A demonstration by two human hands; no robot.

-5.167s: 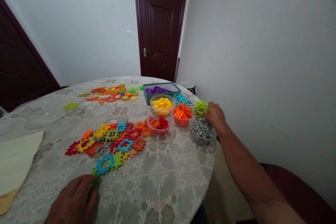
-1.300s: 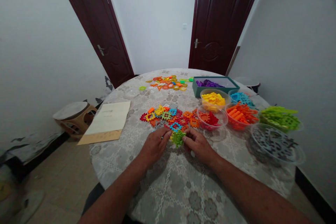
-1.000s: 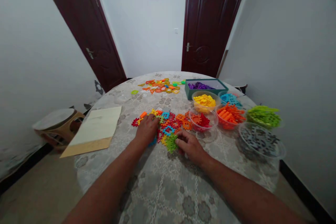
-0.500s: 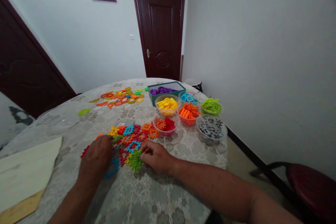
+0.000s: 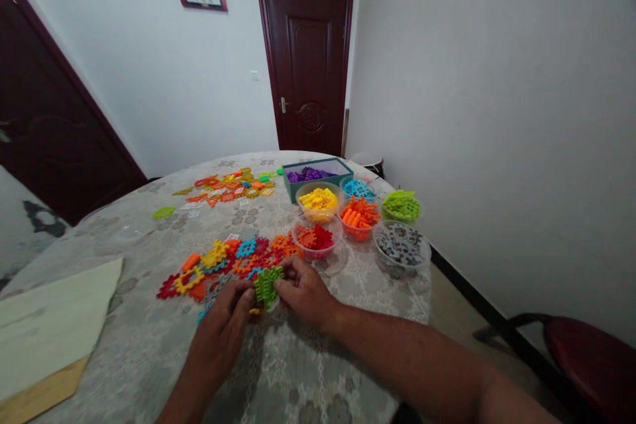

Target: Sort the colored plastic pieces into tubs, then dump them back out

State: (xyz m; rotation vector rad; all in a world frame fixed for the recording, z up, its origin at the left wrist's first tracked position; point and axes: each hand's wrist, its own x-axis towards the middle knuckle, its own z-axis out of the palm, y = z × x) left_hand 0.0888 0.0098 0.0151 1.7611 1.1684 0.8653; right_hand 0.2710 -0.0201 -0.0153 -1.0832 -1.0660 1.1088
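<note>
Between my two hands is a bunch of green gear-edged plastic pieces, held up off the near side of the table. My left hand pinches its left edge between thumb and fingers. On the opposite edge, my right hand grips it with thumb and fingertips. Just beyond lies a loose pile of toy gear pieces in red, orange, blue, yellow and grey. A yellow gear frame and a red gear piece lie at the pile's left end.
Clear tubs stand at the right with red, yellow, orange, blue, green and grey pieces. Behind them is a box of purple pieces. More pieces lie farther back; a pale board is at left.
My left hand has left the pile and moved right, taking hold of the green pieces beside my right hand. My right hand has shifted slightly right, with the green pieces raised.
</note>
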